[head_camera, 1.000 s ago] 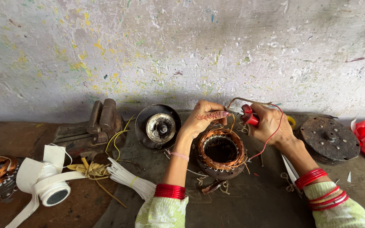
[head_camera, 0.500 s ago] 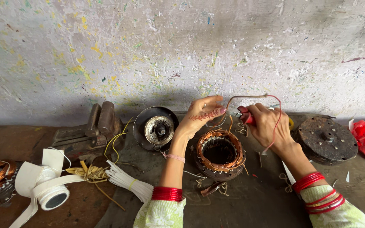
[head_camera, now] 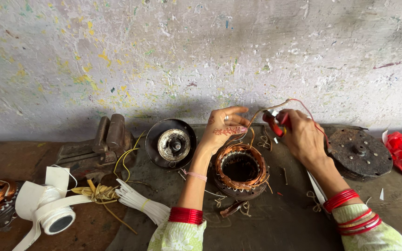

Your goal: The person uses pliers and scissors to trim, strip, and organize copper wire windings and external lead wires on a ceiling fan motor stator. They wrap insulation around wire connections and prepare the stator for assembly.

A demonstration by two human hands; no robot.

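Lead wire being held taut above a copper-wound stator

The wire [head_camera: 275, 104] is being pinched by the left hand [head_camera: 224, 130] and gripped in red pliers [head_camera: 275, 123] by the closed right hand [head_camera: 303, 135] — running sideways between them, the stator [head_camera: 240, 169] lying just below, nearer the left.

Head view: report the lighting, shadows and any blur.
Head view: soft, even daylight with no glare; a dim shadow band lies along the wall's foot behind the bench; the copper-wound stator is sharp; the left hand and right hand are only slightly soft.
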